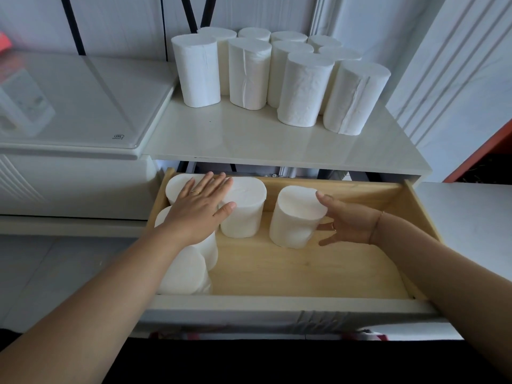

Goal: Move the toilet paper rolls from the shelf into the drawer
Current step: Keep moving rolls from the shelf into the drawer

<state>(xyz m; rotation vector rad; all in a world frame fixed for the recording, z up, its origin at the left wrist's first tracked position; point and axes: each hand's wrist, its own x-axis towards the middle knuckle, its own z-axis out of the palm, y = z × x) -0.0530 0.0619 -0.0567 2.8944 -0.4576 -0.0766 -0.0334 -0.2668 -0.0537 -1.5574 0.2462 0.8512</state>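
Several white toilet paper rolls [250,74] stand upright in a cluster at the back of the white shelf [249,137]. Below it the wooden drawer [304,267] is pulled out. Several rolls stand upright along its left side and back. My left hand [198,210] lies flat, fingers spread, on top of the rolls at the drawer's back left, touching the roll [245,214] beside them. My right hand [346,221] touches the right side of a lone upright roll [295,217] in the drawer's middle, fingers apart, thumb at its top edge.
A white glass-topped cabinet [83,106] adjoins the shelf on the left. A white panelled wall [443,65] rises to the right, with an orange edge [476,153] beside it. The drawer's white front [277,306] is nearest me. The drawer's right half shows bare wood.
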